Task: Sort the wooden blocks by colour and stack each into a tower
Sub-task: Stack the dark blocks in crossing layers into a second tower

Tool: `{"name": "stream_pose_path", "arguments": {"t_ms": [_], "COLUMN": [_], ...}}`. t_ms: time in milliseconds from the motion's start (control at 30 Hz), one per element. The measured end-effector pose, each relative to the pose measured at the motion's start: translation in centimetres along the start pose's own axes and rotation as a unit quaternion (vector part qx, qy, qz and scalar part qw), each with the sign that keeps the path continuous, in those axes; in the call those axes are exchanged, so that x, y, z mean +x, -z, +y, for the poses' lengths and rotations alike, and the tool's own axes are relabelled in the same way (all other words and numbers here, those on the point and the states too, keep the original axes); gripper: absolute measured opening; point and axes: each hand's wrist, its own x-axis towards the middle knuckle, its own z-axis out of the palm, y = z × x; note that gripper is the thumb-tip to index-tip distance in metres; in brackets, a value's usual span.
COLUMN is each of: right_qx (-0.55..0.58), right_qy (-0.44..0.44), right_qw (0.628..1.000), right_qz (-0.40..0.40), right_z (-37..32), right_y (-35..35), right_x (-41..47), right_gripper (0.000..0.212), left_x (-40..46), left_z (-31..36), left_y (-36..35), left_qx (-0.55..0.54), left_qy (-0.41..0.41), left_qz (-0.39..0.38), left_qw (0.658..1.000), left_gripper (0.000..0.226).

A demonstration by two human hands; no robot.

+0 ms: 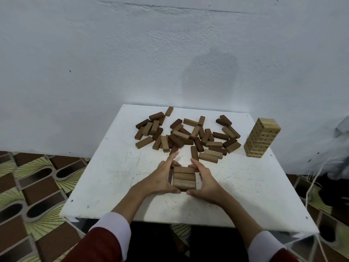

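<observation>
A low stack of mid-brown wooden blocks (184, 177) stands near the middle of the white table (105, 178), its top layer three blocks side by side. My left hand (162, 178) cups its left side, thumb at the front corner and index finger stretched forward. My right hand (204, 179) cups the right side, thumb at the front. Behind lies a loose pile of mid-brown and dark brown blocks (187, 135). A finished tower of pale blocks (261, 138) stands at the table's right edge.
The table sits against a white wall, over a patterned brown and green floor mat (35, 186). A dark bundle and a pale cord (313, 184) lie beside the table's right edge. Bare table surface shows left and right of my hands.
</observation>
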Motion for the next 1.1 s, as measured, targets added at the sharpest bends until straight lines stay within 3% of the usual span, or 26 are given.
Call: {"name": "stream_pose_path", "arguments": {"t_ms": [333,600,833,1100], "right_qx": [-0.021,-0.026,-0.282,-0.366], "right_qy": [0.002,-0.009,0.015,0.012], "right_qw": [1.000,0.999,0.956,0.927], "right_qz": [-0.010,0.025,0.080,0.078], "right_z": [-0.4,0.1,2.0,1.9], "right_y": [0.3,-0.1,-2.5,-2.9], "right_x": [0.5,-0.2,-1.2,-1.0], "right_gripper": [0.095,0.109,0.119,0.118], "left_x": [0.0,-0.7,-1.1,-0.9], "left_z": [0.0,-0.7,-1.2,-1.6], "left_y": [-0.3,-1.3,-3.1,-3.4], "left_qx": [0.002,0.007,0.180,0.235], "left_qy": [-0.010,0.002,0.005,0.012], "left_qz": [0.012,0.053,0.049,0.037], "left_qw": [1.000,0.999,0.982,0.971], "left_gripper": [0.118,0.113,0.107,0.117]}}
